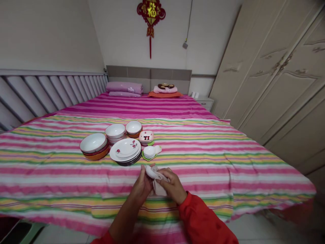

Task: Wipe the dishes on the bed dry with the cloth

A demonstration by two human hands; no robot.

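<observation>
My left hand [144, 183] is closed round a small white ceramic piece [150, 171], smooth and rounded like the bowl of a soup spoon; the cloth hides part of it. Pinched in my right hand [174, 184] is a thin white cloth [159, 188], pressed against that piece and hanging below it. Just beyond my hands sits a stack of small white spoon-like dishes [149, 151] with a handle pointing right, on a green dish [146, 158]. Left of it is a pile of plates [125, 149], the top one white with red flowers.
Several stacked bowls [93, 143], [115, 130], [133, 127] stand behind and left of the plates. Small pink patterned dishes [146, 136] are stacked beside them. Everything rests on a striped bedsheet [203, 162]. A railing [50, 91] borders the left; a wardrobe [274, 78] stands right.
</observation>
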